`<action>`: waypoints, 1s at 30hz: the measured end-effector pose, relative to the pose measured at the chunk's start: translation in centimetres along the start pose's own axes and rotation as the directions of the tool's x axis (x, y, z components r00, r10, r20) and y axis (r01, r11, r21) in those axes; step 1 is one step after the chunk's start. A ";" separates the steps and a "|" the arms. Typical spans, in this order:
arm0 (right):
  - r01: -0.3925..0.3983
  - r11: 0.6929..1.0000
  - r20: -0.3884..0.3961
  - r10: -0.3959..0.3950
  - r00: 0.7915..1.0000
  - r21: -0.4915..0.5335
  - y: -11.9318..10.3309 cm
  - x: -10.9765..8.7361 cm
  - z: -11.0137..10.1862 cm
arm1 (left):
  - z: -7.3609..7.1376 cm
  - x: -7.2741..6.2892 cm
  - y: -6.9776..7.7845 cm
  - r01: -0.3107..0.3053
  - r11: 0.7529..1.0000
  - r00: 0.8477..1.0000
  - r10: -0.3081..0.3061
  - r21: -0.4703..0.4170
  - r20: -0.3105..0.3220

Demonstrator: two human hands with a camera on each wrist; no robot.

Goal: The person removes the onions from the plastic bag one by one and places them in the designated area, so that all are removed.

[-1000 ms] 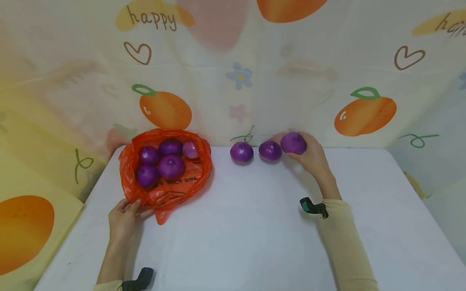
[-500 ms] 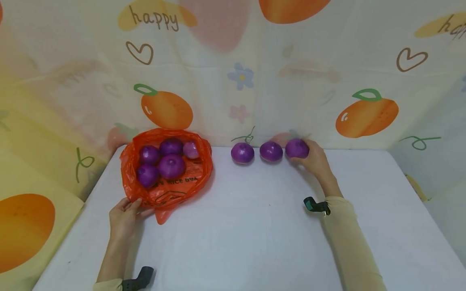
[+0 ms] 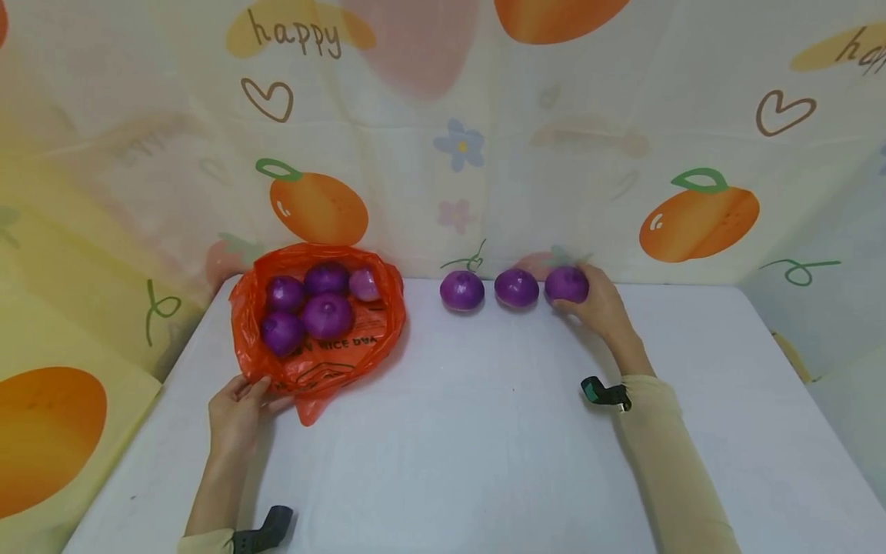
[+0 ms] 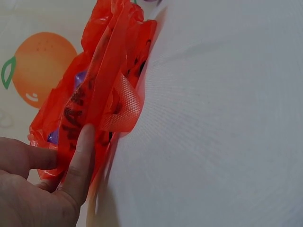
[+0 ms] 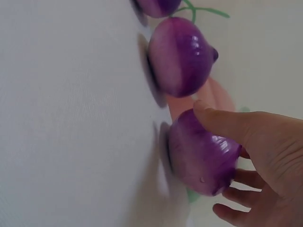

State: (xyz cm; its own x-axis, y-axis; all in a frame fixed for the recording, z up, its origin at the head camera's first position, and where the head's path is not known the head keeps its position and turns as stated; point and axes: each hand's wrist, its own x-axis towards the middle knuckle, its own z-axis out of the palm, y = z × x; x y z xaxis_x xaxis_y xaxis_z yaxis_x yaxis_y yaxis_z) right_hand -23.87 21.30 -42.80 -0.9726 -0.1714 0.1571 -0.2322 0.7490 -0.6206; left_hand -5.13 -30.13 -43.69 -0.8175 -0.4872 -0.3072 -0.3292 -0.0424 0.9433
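Note:
In the head view, my right hand (image 3: 598, 304) is around a purple onion (image 3: 567, 285) at the back of the white table. Its thumb lies against one side of the onion and the fingers reach round behind, as the right wrist view shows. Two more onions stand in a row to its left, a middle onion (image 3: 516, 289) and a left onion (image 3: 462, 291). My left hand (image 3: 234, 419) pinches the near rim of a red plastic bag (image 3: 346, 362). Several purple onions (image 3: 328, 316) lie inside the open bag.
The white table (image 3: 443, 446) ends at a patterned cloth backdrop (image 3: 554, 169) right behind the onions and bag. A black wrist device (image 3: 605, 392) sits on the right forearm, another device (image 3: 264, 531) on the left.
My right hand has moved slightly right and down, bringing its onion from the air onto the table at the row's right end. The left hand and the bag stay in place.

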 end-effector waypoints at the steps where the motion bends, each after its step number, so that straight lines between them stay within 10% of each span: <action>1: 0.011 1.000 -0.011 -0.011 1.000 -0.003 -0.2 0.0 0.0 | 0.0 0.0 0.0 0.002 1.000 1.000 -0.002 0.002 -0.002; 12: 0.153 0.988 -0.094 -0.150 0.984 0.025 -5.3 0.5 1.4 | -0.1 0.1 -0.4 -0.004 1.000 1.000 0.004 -0.023 -0.008; 30: 0.369 0.929 0.015 -0.369 0.929 0.031 -14.7 -0.1 6.4 | 0.0 -0.1 -0.2 0.005 1.000 1.000 -0.005 0.007 -0.005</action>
State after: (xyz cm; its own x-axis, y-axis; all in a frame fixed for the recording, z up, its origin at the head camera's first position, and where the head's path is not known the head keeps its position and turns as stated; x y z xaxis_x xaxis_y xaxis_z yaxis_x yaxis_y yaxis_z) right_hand -20.40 6.26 -38.64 -0.8181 -0.4457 0.3636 -0.5748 0.6127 -0.5424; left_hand -5.02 -30.06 -43.89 -0.8135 -0.4912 -0.3113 -0.3364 -0.0392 0.9409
